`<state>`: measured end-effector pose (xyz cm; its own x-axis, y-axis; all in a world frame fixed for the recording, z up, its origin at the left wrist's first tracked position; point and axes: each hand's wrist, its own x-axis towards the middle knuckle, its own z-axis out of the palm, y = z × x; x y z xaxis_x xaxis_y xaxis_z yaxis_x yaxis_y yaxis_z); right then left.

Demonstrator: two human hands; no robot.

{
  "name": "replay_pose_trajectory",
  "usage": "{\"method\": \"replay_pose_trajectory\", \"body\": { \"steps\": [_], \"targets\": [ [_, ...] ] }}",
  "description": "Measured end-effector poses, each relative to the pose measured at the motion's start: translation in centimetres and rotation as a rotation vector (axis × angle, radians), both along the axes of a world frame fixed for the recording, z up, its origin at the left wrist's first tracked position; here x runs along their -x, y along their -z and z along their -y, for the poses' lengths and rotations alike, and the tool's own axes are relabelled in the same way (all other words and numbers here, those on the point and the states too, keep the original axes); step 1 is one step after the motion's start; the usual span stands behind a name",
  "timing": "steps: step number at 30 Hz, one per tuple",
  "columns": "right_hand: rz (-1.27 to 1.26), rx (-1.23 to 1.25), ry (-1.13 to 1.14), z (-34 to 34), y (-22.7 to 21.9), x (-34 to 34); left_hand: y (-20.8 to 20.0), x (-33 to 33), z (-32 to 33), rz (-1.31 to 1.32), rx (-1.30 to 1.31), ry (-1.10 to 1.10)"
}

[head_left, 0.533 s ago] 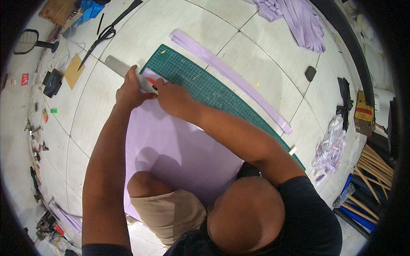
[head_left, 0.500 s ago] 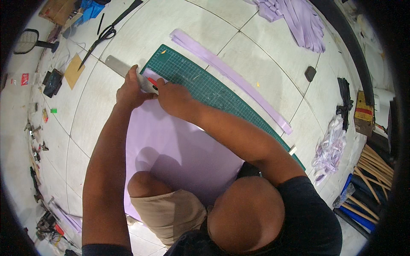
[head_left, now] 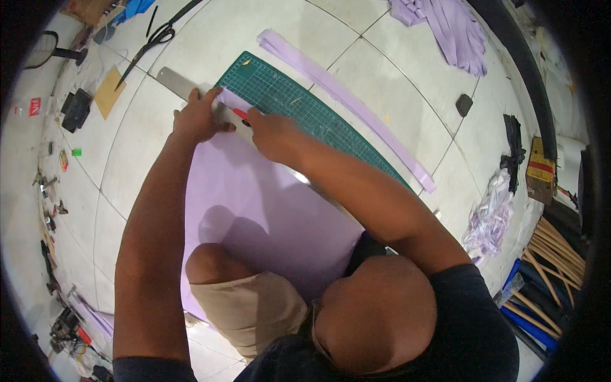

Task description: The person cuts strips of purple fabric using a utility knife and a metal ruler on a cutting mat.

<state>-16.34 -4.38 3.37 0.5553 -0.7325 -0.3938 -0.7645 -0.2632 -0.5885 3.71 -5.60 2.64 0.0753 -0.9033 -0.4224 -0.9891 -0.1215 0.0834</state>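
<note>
The left hand (head_left: 201, 121) has its fingers spread across a steel ruler (head_left: 176, 83), grasping nothing; the right hand (head_left: 272, 135) has its fingers clenched round a red cutter knife (head_left: 240, 114) just beside it. Under the ruler, the lilac fabric (head_left: 254, 191) covers the near edge of the green cutting mat (head_left: 299, 105), and a narrow lilac margin shows on the mat's far-left part. The ruler's left end juts past the mat over the white tile floor (head_left: 363, 60). A long lilac strip (head_left: 347, 102) lies just off the mat's far edge; a broad stretch of tile separates it from the lilac bundle (head_left: 449, 35) at far right, which is cut off by the frame. Well apart at far left are black scissors (head_left: 145, 52).

The knife's blade tip cannot be made out; the right forearm hides the mat's right end, and the knee hides part of the near fabric.
</note>
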Motion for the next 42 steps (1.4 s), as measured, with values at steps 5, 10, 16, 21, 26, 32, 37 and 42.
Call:
{"method": "replay_pose_trajectory", "body": {
  "steps": [5,10,16,21,26,32,37,42],
  "targets": [
    [-0.094,-0.054,-0.028,-3.3,-0.8,5.5,0.7,-0.5,0.5,-0.04,-0.016,-0.027],
    [-0.09,-0.064,-0.015,-4.6,-1.7,7.3,0.5,-0.8,0.5,-0.134,0.021,-0.01],
    [-0.099,-0.093,-0.009,-4.4,-1.9,7.5,-0.2,0.0,-0.2,-0.011,0.0,0.082],
    [-0.127,-0.175,-0.009,-5.8,-2.3,10.5,0.8,-0.7,-0.1,-0.046,-0.001,0.051],
    [-0.197,-0.227,0.019,-9.9,-2.8,16.3,1.9,-2.0,0.3,-0.04,0.032,0.099],
    [-0.314,-0.296,0.051,-16.5,-3.7,25.7,2.3,-1.6,0.3,-0.039,0.039,0.073],
    [-0.546,-0.443,0.061,-21.2,-5.5,32.1,2.5,-3.2,0.5,-0.355,0.023,0.112],
    [-0.559,-0.444,0.06,-26.3,-5.5,39.2,3.4,-3.8,0.5,-0.308,0.074,0.176]
  ]
}}
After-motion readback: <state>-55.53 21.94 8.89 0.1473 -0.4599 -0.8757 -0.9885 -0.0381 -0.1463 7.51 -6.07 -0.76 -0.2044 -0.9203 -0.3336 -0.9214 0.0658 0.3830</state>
